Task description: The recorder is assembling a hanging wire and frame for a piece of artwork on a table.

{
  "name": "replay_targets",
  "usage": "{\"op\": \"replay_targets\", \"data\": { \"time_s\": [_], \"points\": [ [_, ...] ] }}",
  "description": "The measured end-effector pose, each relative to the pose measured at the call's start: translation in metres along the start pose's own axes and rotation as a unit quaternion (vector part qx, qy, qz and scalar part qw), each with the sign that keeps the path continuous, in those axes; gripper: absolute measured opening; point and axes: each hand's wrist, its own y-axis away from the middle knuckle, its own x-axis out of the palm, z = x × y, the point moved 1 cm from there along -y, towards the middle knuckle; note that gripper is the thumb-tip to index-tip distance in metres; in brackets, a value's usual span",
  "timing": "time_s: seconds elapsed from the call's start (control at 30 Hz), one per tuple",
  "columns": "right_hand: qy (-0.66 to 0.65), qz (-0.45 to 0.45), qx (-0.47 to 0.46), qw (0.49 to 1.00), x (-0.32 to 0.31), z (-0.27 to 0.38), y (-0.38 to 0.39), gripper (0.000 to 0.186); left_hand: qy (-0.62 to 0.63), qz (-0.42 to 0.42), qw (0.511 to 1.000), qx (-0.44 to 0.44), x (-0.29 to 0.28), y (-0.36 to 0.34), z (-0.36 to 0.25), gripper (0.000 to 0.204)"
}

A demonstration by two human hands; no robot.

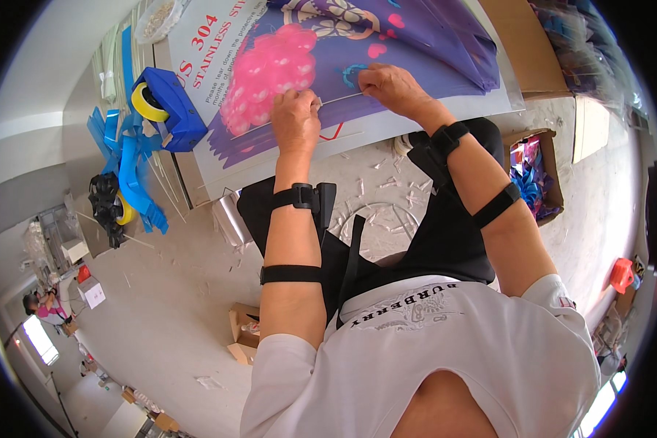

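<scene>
A stack of purple printed plastic sheets (431, 62) with a pink balloon pattern covers the table in front of me. Along its near edge runs a thin white stick (343, 97). My left hand (296, 120) is closed over the stick and the sheet edge beside the pink pattern, with a small pale bit by the fingertips. To the right, my right hand (397, 90) is closed in a pinch at the stick's other end, knuckles up. The fingertips of both hands are partly hidden.
A blue tape dispenser (168, 109) with yellow tape stands at the table's left, near blue plastic strips (131, 171) and several thin white rods. A cardboard box (539, 175) of shiny scraps sits on the floor at right. White scraps litter the floor (379, 186) below.
</scene>
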Motion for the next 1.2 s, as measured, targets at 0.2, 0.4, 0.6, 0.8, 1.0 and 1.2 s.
{"op": "replay_targets", "data": {
  "time_s": [0.2,0.4,0.6,0.8,1.0,1.2],
  "points": [
    [0.001,0.003,0.009,1.000,0.000,0.004,0.001,0.003,-0.002,-0.016,1.000,0.015,0.002,0.000,0.003,0.011],
    [0.023,-0.009,0.004,1.000,0.003,0.001,0.003,0.005,0.005,-0.010,1.000,0.015,0.003,-0.001,0.002,0.010],
    [0.105,-0.073,-0.036,0.991,0.013,0.010,0.014,0.021,0.002,0.001,1.000,0.013,0.004,-0.001,0.007,0.009],
    [0.086,-0.204,-0.037,0.975,0.037,0.033,0.028,0.019,-0.003,0.027,0.999,0.021,-0.002,-0.001,0.001,0.013],
    [0.072,-0.171,0.013,0.983,0.035,0.035,0.024,0.017,-0.004,0.038,0.999,0.011,-0.003,-0.002,-0.003,0.013],
    [0.101,-0.136,0.054,0.984,0.034,0.037,0.013,0.015,0.001,0.038,0.999,0.009,-0.003,-0.003,-0.004,0.013]
  ]
}}
